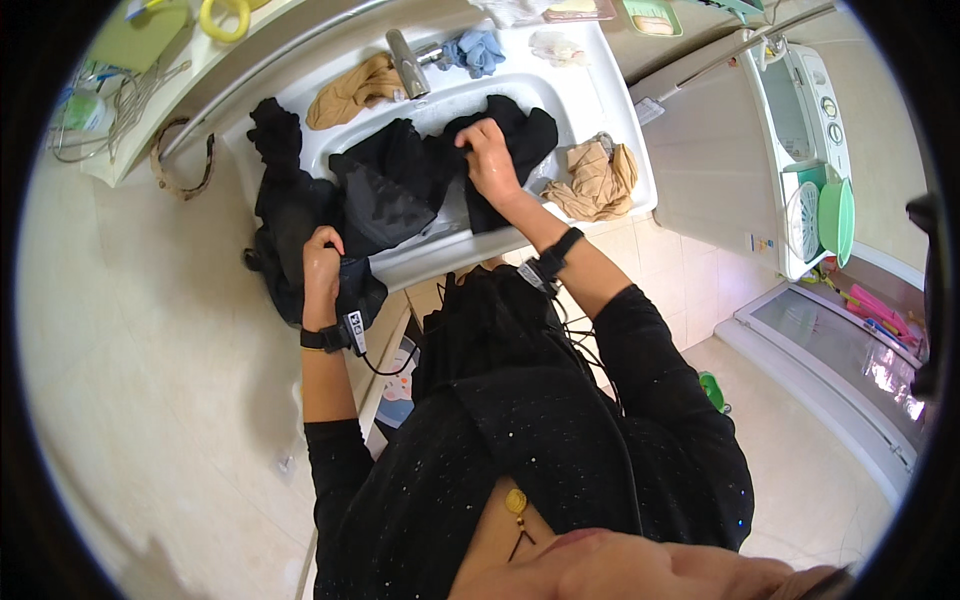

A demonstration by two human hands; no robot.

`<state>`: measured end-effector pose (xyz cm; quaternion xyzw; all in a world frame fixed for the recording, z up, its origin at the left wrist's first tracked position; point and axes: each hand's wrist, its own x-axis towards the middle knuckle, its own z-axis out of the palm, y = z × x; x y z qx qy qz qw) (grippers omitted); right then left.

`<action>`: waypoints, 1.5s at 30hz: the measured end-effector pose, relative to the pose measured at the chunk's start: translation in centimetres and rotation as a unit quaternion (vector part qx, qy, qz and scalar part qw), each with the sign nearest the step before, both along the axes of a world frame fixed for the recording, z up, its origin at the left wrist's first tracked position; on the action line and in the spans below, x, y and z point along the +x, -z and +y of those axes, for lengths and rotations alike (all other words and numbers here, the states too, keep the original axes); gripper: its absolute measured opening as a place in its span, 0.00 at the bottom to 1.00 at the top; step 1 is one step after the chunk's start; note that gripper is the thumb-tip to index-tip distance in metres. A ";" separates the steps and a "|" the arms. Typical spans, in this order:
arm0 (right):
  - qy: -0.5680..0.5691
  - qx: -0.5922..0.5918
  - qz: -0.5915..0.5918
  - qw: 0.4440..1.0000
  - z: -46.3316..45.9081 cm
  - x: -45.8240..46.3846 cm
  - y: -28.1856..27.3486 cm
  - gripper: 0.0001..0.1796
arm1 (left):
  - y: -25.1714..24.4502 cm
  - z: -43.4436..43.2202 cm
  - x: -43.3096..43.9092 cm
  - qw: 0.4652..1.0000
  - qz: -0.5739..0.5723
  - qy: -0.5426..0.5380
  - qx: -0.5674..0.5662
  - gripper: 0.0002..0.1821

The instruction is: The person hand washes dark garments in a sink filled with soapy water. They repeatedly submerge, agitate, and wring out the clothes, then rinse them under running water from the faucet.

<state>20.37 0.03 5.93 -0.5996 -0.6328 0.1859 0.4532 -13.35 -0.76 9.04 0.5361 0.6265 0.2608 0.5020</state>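
Wet black cloth [394, 169] lies bunched in a white sink [442, 259], part of it lifted toward the front rim. My right hand [493, 165] has its fingers curled on the black fabric at the basin's right half. At the left end, a dark garment [289, 199] drapes over the rim and hangs down outside. My left hand [322, 266] grips black fabric there, its fingertips partly hidden. Whether both hands hold one garment, I cannot tell. Tan cloth [349, 96] rests on the back ledge beside the metal faucet [407, 64]; another tan bundle [600, 180] sits on the right ledge.
A blue cloth [478, 54] lies behind the faucet, and a soap dish [652, 19] stands beyond. To the right is a white washing machine [705, 157] bearing a green basin [835, 221]. A shelf edge [114, 171] and a hanging headband [180, 191] are at left.
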 end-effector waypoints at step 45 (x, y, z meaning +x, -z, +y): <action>0.038 -0.327 -0.110 0.938 2.4 2.8 3.4 0.41 | 10.2 3.5 14.9 0.931 0.299 0.205 -0.039 0.60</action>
